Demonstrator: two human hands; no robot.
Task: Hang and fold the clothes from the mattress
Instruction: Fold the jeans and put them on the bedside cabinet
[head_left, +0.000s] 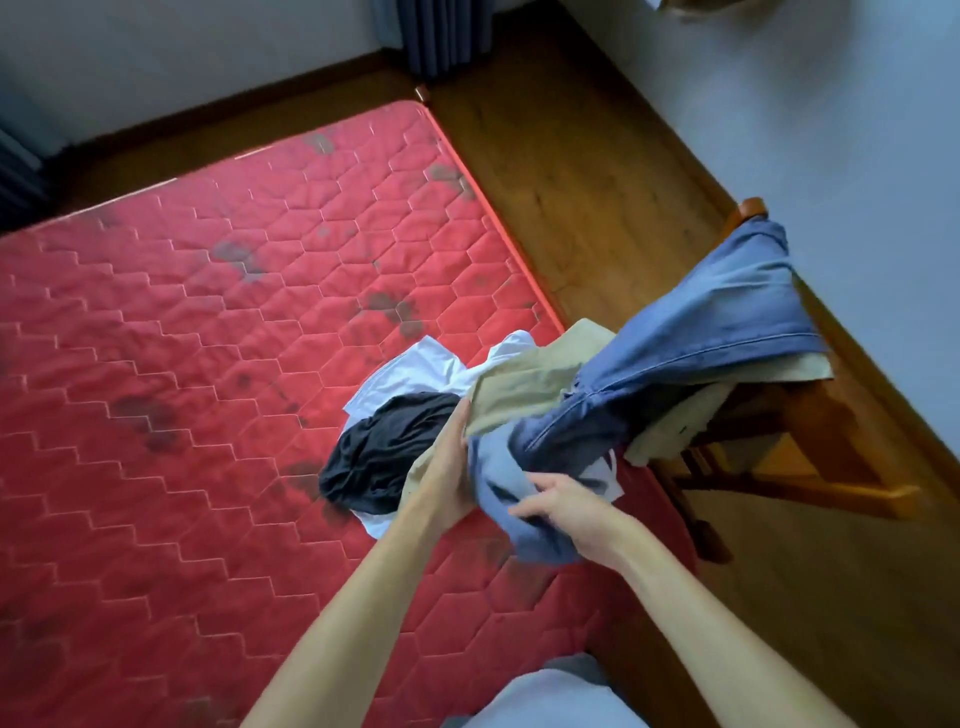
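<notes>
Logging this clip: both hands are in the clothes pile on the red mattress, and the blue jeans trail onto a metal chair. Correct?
Not quite. The head view shows the chair is wooden, not metal. The rest holds: left hand and right hand are in the pile on the red mattress, and the blue jeans trail onto that chair.
</notes>
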